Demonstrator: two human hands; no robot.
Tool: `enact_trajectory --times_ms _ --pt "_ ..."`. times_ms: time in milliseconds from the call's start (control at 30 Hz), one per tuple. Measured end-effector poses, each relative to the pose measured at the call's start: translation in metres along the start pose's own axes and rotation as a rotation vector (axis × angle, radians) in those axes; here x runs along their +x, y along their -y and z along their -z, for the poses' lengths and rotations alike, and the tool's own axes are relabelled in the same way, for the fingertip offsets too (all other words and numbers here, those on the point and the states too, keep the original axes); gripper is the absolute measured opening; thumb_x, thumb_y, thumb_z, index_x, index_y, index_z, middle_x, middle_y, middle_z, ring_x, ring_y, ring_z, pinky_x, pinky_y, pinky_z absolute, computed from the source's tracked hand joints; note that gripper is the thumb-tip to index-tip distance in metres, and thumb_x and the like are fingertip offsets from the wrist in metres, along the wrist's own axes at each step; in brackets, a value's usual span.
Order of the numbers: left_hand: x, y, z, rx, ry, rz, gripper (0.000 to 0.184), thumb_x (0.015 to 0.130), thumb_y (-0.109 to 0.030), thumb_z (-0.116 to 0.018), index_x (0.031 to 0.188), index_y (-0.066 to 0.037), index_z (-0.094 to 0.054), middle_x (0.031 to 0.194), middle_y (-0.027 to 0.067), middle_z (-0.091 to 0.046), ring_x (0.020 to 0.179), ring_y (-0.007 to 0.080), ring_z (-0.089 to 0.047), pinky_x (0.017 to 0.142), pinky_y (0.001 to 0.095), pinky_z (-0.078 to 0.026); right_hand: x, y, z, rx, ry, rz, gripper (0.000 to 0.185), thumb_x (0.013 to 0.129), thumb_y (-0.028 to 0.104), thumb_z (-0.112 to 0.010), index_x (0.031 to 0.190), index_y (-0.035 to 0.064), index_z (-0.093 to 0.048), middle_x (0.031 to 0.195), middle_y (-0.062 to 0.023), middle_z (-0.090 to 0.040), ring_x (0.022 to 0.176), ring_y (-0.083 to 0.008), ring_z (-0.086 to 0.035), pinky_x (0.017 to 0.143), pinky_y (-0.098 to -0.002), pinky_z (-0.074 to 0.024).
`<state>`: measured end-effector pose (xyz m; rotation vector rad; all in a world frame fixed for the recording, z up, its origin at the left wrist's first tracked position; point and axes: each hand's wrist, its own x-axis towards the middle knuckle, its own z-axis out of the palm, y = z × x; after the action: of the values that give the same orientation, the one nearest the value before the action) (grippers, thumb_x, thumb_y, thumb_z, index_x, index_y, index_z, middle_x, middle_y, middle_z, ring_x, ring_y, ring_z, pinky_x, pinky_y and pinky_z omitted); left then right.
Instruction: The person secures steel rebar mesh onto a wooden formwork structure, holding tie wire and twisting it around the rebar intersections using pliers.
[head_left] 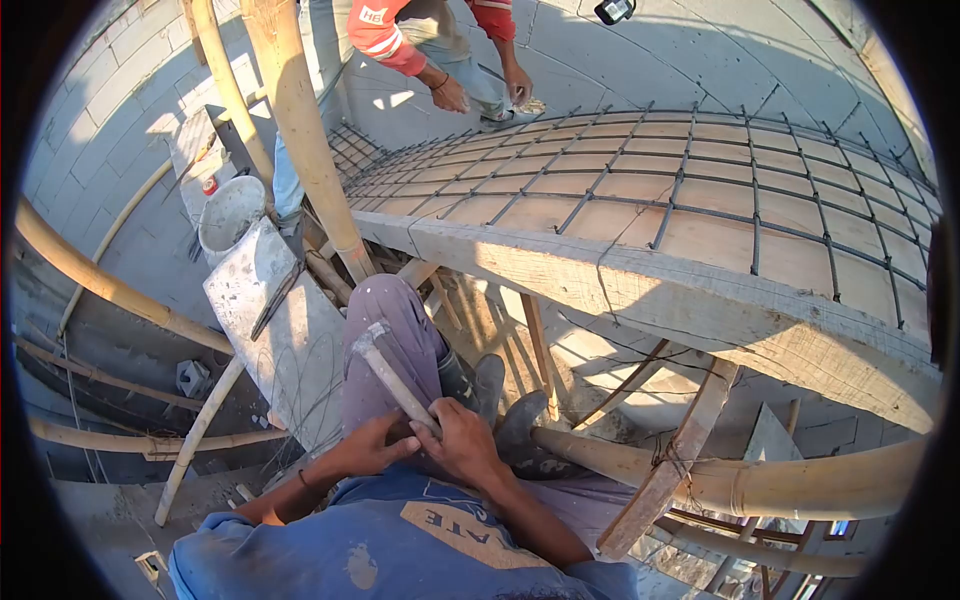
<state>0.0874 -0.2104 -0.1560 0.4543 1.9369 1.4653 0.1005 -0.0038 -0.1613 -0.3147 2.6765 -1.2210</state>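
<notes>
A hammer [394, 377] lies over my raised knee, its pale handle slanting down to my right hand [462, 440]. That hand is closed around the handle's lower end. My left hand [374, 446] is right beside it, thumb and forefinger apart near the butt of the handle; no object shows in it, and its other fingers are partly hidden. Both hands are in front of my blue shirt, above my lap. Under the hammer is my purple-grey trouser leg [388, 310], with dark boots [522, 425] below.
A rebar grid [690, 170] lies over boards behind a thick timber edge [620, 275]. Bamboo poles [300, 130] surround me. At left, a bucket [232, 215] stands beside a spattered board [265, 330] carrying a dark tool. Across the grid, a person in red sleeves [385, 40] bends down.
</notes>
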Motion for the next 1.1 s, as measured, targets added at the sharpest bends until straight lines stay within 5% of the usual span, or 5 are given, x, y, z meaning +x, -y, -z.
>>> enact_trajectory --times_ms 200,400,633,933,1100 --pt "0.02 0.0 0.003 -0.982 -0.355 0.031 0.037 0.107 -0.03 -0.046 0.124 0.002 -0.053 0.111 0.0172 -0.067 0.103 0.0284 -0.067 0.092 0.0421 -0.055 0.013 0.007 -0.022 0.146 -0.168 0.154 0.032 0.092 0.029 -0.068 0.103 0.0012 -0.057 0.092 -0.0179 -0.063 0.08 -0.0406 -0.065 0.069 -0.0475 -0.052" --pt "0.019 0.054 0.084 -1.011 -0.701 0.013 0.038 0.109 -0.03 -0.039 0.117 0.003 -0.055 0.091 0.0127 -0.062 0.08 0.0223 -0.063 0.075 0.0385 -0.057 0.002 -0.015 -0.041 0.39 0.053 0.066 0.031 0.089 0.024 -0.072 0.105 -0.0012 -0.063 0.091 -0.0177 -0.068 0.078 -0.0314 -0.069 0.071 -0.0391 -0.0542" --pt "0.011 0.152 0.195 0.425 -1.206 0.321 0.038 0.092 -0.03 -0.069 0.109 0.004 -0.071 0.084 0.0191 -0.072 0.066 0.0263 -0.068 0.064 0.036 -0.052 0.001 -0.049 -0.063 0.606 0.009 -0.044 0.018 0.09 0.009 -0.069 0.102 -0.0027 -0.068 0.085 -0.0125 -0.071 0.068 -0.0174 -0.069 0.063 -0.0305 -0.0534" --pt "0.041 0.213 0.235 0.807 -1.312 0.409 0.048 0.085 -0.035 -0.073 0.128 -0.013 -0.066 0.132 0.0088 -0.059 0.126 0.0299 -0.049 0.103 0.0485 -0.039 0.005 -0.059 -0.063 0.665 0.041 -0.115 0.015 0.094 0.007 -0.064 0.105 -0.003 -0.067 0.081 -0.0073 -0.07 0.066 -0.0099 -0.065 0.06 -0.0251 -0.0495" --pt "0.047 0.231 0.292 0.857 -1.058 0.637 0.035 0.082 -0.028 -0.076 0.109 -0.006 -0.069 0.116 0.0169 -0.065 0.118 0.0363 -0.057 0.097 0.051 -0.045 0.009 -0.07 -0.066 0.779 0.101 -0.143 0.018 0.095 0.005 -0.061 0.11 -0.004 -0.066 0.085 -0.0096 -0.07 0.068 -0.0102 -0.065 0.062 -0.0251 -0.0515"
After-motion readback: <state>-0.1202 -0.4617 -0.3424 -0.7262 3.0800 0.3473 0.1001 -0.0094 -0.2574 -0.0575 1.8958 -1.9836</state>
